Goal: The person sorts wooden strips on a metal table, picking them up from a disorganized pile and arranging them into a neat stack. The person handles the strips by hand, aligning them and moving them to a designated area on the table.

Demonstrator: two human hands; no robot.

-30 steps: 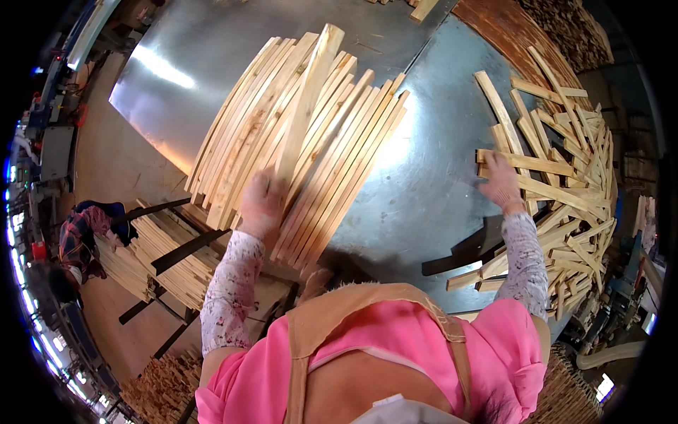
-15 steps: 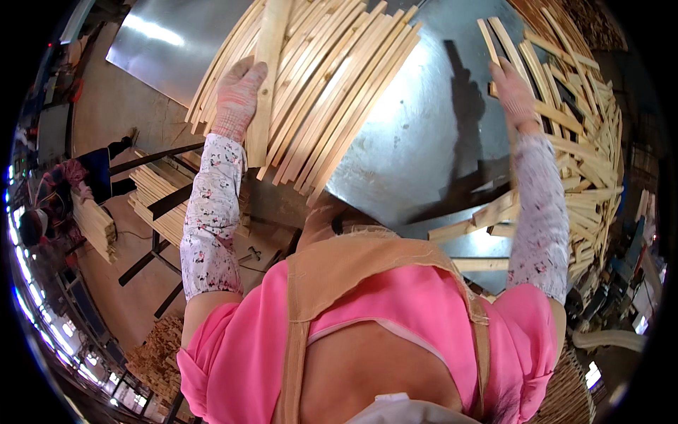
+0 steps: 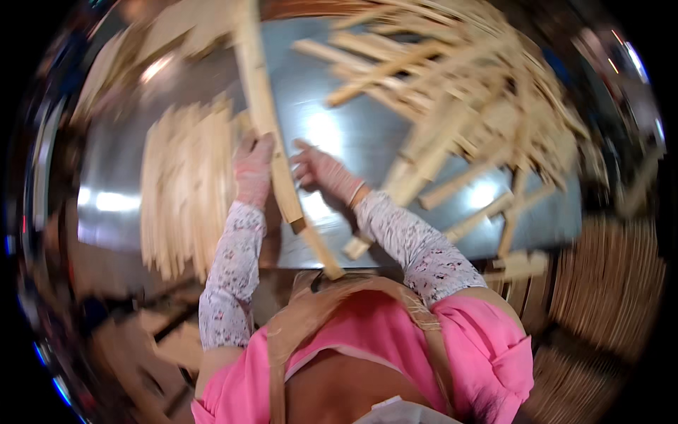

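Observation:
My left hand [image 3: 253, 169], in a pale pink glove, is closed on a long wooden slat [image 3: 260, 92] that runs from the far side toward my body. The slat has a dark patch at its near end. Another narrow slat end [image 3: 321, 251] shows just beyond it, close to my apron. Just right of the held slat, my right hand [image 3: 325, 169], also gloved, has its fingers apart and partly bent, with nothing visible in them. Left of my left hand lies a row of slats [image 3: 183, 187] side by side on the metal table [image 3: 300, 71].
A jumbled heap of loose slats [image 3: 487, 106] covers the table's right side, some pointing toward me. More boards [image 3: 183, 28] lie at the far left. Stacked wood [image 3: 607, 283] stands low on the right, past the table edge. Motion blurs much of the picture.
The view has swung toward the right. My right hand has left the loose slats on the right and come in beside my left hand, which still holds a slat.

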